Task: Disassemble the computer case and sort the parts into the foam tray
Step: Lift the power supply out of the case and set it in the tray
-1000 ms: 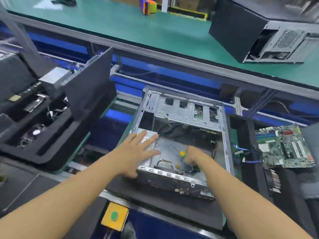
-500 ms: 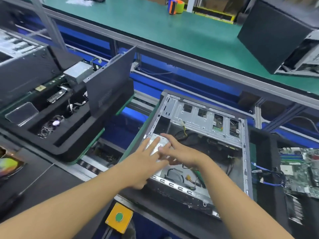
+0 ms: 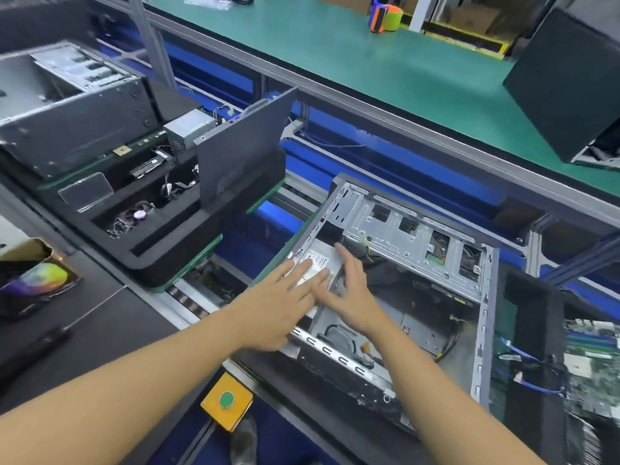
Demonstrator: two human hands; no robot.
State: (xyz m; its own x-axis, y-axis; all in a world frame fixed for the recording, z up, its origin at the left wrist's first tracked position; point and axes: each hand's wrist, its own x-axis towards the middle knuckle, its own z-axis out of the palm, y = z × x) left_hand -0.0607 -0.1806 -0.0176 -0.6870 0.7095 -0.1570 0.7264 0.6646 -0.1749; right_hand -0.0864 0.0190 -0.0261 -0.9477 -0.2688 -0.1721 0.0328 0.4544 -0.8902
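Two hands, both in the open computer case (image 3: 483, 330), which lies on its side, open face up, so we can reach in from above. The left hand (image 3: 278, 307) lies flat, fingers straight and spread, on the silver power supply (image 3: 317, 261) in the case's near-left corner. The right hand (image 3: 350, 297) is just beside it, fingers also straight, reaching over the box's inner edge. Neither hand grips anything. We judge the flat palms are there to slide the box free of the corner before lifting. Loose cables (image 3: 367, 253) run beside it and could snag.

The foam tray (image 3: 161, 260) sits near, left of the case, likely so parts cross over quickly. In it:
- one side panel (image 3: 241, 142) standing on edge
- one grey supply unit (image 3: 189, 129) behind the panel
- one fan (image 3: 136, 216) with tangled leads in its own pocket
- one clear plastic piece (image 3: 85, 193)

One motherboard (image 3: 590, 364) lies right of the case.

Cases counted:
- one before us
- one black tower (image 3: 563, 88) on the green bench (image 3: 335, 62)
- one stripped chassis (image 3: 67, 105) far left

One yellow button box (image 3: 227, 401) sits at the near edge.
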